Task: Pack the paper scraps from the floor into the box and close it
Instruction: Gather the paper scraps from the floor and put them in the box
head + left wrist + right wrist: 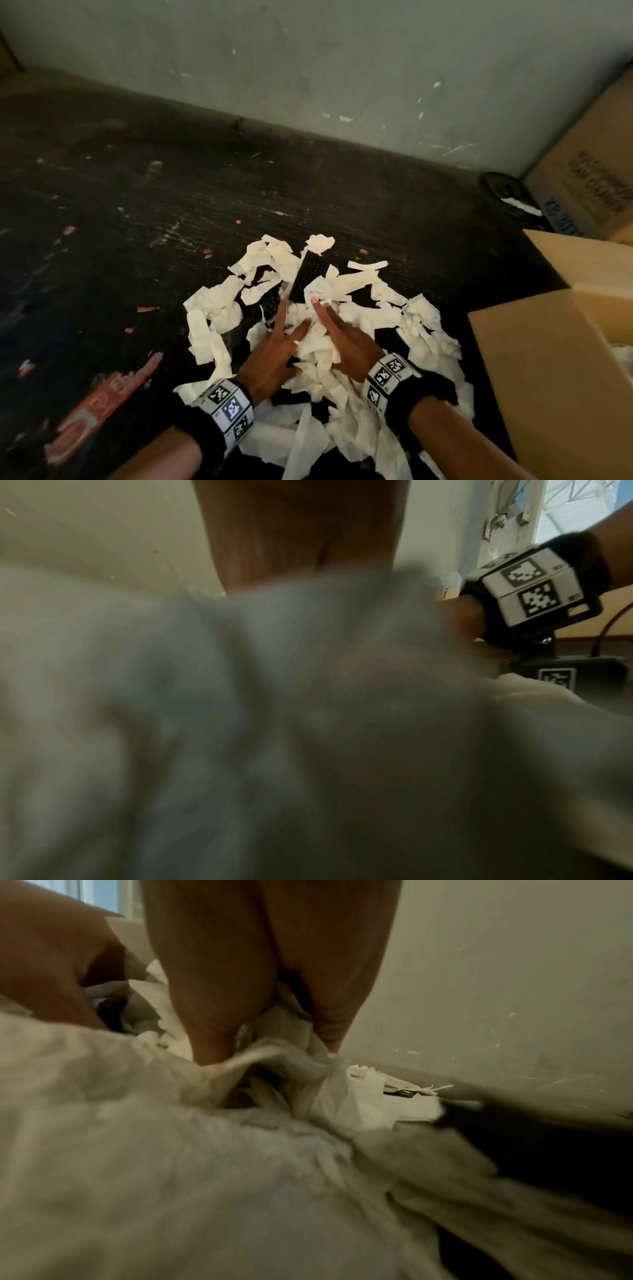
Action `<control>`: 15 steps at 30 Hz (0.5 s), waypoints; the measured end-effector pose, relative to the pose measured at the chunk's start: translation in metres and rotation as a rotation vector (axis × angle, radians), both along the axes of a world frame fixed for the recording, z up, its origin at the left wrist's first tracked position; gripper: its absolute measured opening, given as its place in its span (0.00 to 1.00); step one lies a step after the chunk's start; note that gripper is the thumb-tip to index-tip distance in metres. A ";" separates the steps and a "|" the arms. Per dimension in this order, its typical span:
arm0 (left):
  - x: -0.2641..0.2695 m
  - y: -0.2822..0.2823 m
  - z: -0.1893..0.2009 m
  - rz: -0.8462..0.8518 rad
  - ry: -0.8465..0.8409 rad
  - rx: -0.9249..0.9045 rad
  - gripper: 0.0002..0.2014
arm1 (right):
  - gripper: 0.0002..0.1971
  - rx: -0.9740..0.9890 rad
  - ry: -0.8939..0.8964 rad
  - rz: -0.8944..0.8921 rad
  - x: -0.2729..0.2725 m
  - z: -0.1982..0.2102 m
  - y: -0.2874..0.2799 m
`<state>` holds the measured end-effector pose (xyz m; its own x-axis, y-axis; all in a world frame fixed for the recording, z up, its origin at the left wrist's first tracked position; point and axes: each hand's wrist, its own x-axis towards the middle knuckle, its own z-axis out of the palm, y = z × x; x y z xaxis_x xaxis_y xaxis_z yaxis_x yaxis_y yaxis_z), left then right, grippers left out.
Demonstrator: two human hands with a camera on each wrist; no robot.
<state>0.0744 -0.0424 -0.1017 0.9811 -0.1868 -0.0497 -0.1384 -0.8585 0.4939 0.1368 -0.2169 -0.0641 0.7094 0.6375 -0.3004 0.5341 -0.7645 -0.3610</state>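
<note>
A heap of white paper scraps (318, 346) lies on the dark floor in the head view. Both hands rest on top of it, side by side, with straight fingers pointing away from me. My left hand (274, 346) lies on the middle left of the heap and my right hand (342, 342) just beside it. The open cardboard box (534, 370) stands at the right, flaps up, some white paper inside. In the left wrist view blurred paper (274, 723) fills the frame under my palm (301, 534). The right wrist view has my fingers (212, 988) pressing down into scraps (171, 1150).
Two black ribbed pieces (310, 274) lie among the scraps at the far side of the heap. A second cardboard box (589, 171) stands against the grey wall (308, 68) at the back right. Small red and white bits dot the floor (137, 222) to the left.
</note>
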 end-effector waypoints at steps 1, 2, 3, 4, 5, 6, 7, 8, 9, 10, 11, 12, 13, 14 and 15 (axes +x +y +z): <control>-0.002 -0.001 0.003 -0.002 -0.006 0.007 0.49 | 0.64 0.013 0.011 -0.019 -0.005 0.003 0.000; -0.005 -0.002 0.004 0.001 -0.002 0.015 0.48 | 0.64 0.032 0.021 -0.037 -0.009 0.005 0.001; -0.008 -0.003 0.006 0.004 -0.005 0.024 0.48 | 0.64 0.058 0.024 -0.053 -0.013 0.007 0.001; -0.010 -0.003 0.010 0.002 -0.019 0.028 0.47 | 0.64 0.080 0.020 -0.064 -0.017 0.012 0.001; -0.012 -0.004 0.012 0.001 -0.037 0.033 0.47 | 0.63 0.094 0.024 -0.070 -0.021 0.016 0.001; -0.014 -0.003 0.016 -0.005 -0.060 0.034 0.47 | 0.62 0.105 0.019 -0.073 -0.026 0.021 -0.001; -0.016 -0.002 0.021 -0.006 -0.070 0.031 0.46 | 0.60 0.115 0.019 -0.077 -0.029 0.025 -0.001; -0.017 0.000 0.027 -0.009 -0.080 0.031 0.44 | 0.59 0.130 0.010 -0.083 -0.032 0.030 -0.001; -0.018 0.001 0.037 -0.016 -0.096 0.027 0.42 | 0.58 0.149 -0.011 -0.094 -0.035 0.037 -0.002; -0.019 0.002 0.047 -0.025 -0.108 0.020 0.41 | 0.59 0.162 -0.037 -0.100 -0.037 0.044 -0.002; -0.019 0.003 0.061 -0.044 -0.123 0.005 0.39 | 0.61 0.175 -0.069 -0.109 -0.039 0.053 -0.003; -0.020 0.003 0.074 -0.060 -0.137 -0.017 0.39 | 0.62 0.182 -0.088 -0.112 -0.040 0.062 -0.004; -0.020 0.004 0.087 -0.073 -0.158 -0.025 0.38 | 0.63 0.194 -0.106 -0.117 -0.041 0.072 -0.005; -0.019 0.002 0.103 -0.087 -0.178 -0.027 0.38 | 0.62 0.213 -0.131 -0.126 -0.043 0.084 -0.008; -0.020 0.001 0.119 -0.096 -0.187 -0.023 0.38 | 0.62 0.231 -0.156 -0.130 -0.044 0.095 -0.011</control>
<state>0.0548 -0.0414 0.0169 0.9507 -0.2785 0.1366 -0.3097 -0.8257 0.4715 0.0924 -0.2276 0.0314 0.8155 0.5774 -0.0389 0.5002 -0.7371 -0.4545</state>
